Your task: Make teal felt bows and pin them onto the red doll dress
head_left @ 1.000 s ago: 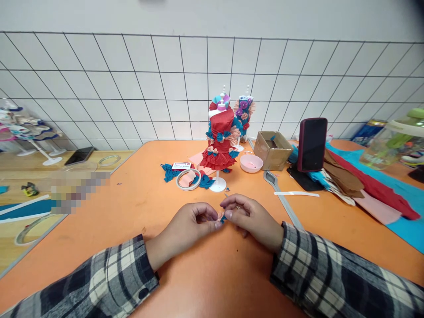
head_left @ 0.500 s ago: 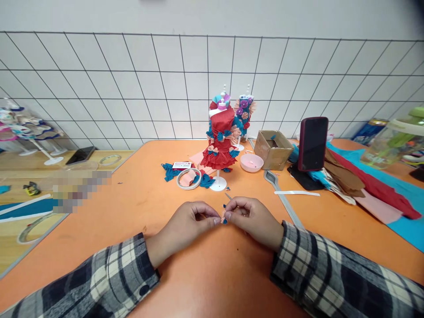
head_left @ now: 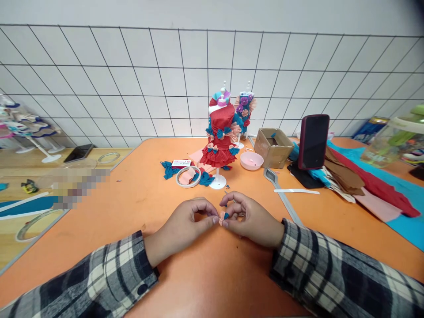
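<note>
Between my hands is a small peach-and-blue crepe-paper bow. My left hand pinches its left side between thumb and fingertips. My right hand has its thumb at the bow's lower right, with the index finger raised off it and the other fingers curled. A slim pointed metal tool lies within those curled fingers, mostly hidden; its kind is unclear. Just beyond my hands stands a small dress form on a white stand, in a red crepe-paper dress with similar blue and peach bows.
Behind stands a second decorated dress form. A tape roll, blue paper scraps and a pink bowl lie around the stand. To the right are a cardboard box, a propped phone and coloured crepe-paper sheets.
My right index finger has lifted away from the bow and the hand has loosened. More of the bow now shows. My left hand keeps its pinch, nearly in place.
</note>
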Demonstrator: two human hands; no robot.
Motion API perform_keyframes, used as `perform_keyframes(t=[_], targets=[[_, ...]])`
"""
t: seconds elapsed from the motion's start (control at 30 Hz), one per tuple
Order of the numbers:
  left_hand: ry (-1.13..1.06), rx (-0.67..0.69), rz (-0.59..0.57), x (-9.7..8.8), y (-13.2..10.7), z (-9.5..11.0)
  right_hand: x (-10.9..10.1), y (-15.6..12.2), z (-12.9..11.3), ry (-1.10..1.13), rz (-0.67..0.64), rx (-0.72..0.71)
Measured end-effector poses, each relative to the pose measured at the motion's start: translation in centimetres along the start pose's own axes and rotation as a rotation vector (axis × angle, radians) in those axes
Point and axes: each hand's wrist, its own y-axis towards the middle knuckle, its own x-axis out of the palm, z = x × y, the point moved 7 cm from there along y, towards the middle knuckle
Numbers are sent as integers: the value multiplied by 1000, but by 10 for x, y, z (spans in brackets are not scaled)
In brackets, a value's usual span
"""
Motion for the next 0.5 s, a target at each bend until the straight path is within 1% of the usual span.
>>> perform_keyframes(t=[0.17, 0.27, 0.37, 0.43, 0.5], targets=[[-35, -5, 21, -3, 0, -1, -2, 1, 1, -30, 20, -19], [-77, -32, -6, 0, 1, -2, -5, 2, 2, -32, 49, -26], [-38, -51, -21, 3, 1, -4, -7, 3, 3, -9, 72, -17], [-28, -49, -6, 2, 1, -6, -7, 3, 5, 14, 62, 21], [-36, -44, 4, 1, 1, -7, -5, 2, 8, 50, 12, 55]])
